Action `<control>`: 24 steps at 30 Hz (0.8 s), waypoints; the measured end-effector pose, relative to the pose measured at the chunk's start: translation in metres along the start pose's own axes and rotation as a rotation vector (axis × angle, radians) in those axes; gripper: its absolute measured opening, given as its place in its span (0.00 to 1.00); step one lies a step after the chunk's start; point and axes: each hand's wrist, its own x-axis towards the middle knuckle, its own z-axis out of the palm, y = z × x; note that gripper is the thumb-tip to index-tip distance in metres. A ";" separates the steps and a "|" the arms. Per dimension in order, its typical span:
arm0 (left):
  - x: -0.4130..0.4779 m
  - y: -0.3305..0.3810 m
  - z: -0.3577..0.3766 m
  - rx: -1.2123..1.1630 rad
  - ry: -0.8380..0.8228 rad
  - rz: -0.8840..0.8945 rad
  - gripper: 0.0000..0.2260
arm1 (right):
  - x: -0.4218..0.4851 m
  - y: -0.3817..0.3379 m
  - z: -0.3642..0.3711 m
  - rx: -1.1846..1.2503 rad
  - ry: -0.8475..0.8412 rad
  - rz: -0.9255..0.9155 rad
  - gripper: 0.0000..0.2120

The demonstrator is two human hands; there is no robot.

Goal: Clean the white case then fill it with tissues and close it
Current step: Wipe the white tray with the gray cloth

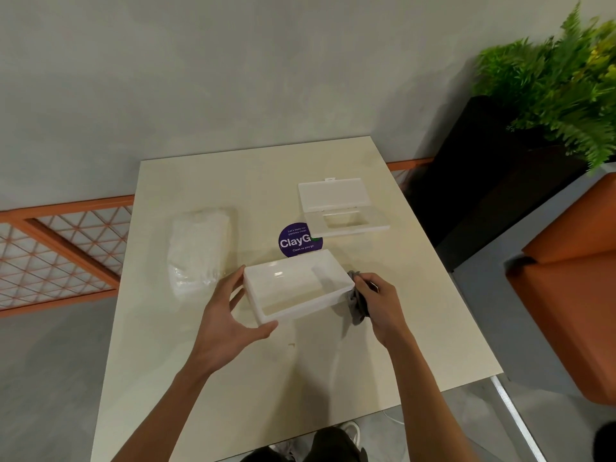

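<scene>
— Two bare hands work at a cream-coloured square table (233, 378). What does each one grasp?

— The left hand (230, 315) clasps the near-left corner of the open white rectangular plastic case base (296, 283), thumb on the near rim, fingers along the left end wall. The right hand (380, 303) is clenched round a crumpled grey cloth (358, 303), pressed against the base's right end.

— And where does the base sit?

— At the middle of the table, tipped slightly toward the camera, its inside bare. It overlaps the lower edge of a round purple "ClayGo" sticker (295, 240).

— What else lies on the table?

— The case's white lid frame with its hinged flap raised (336, 206) lies beyond the base toward the far right, well apart from it. A clear plastic bag of white tissues (198, 246) lies to the left. A green fern in a black planter (553, 81) stands beyond the table's right corner.
</scene>
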 end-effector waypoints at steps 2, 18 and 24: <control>-0.002 -0.002 -0.004 -0.004 0.026 0.001 0.50 | -0.003 -0.005 0.007 -0.003 -0.024 -0.025 0.10; -0.004 -0.039 -0.001 -0.072 -0.113 -0.143 0.52 | -0.029 0.013 0.010 -0.327 0.094 -0.072 0.06; 0.002 -0.048 -0.001 -0.055 -0.147 -0.157 0.52 | -0.034 0.015 0.011 -0.411 0.097 -0.117 0.06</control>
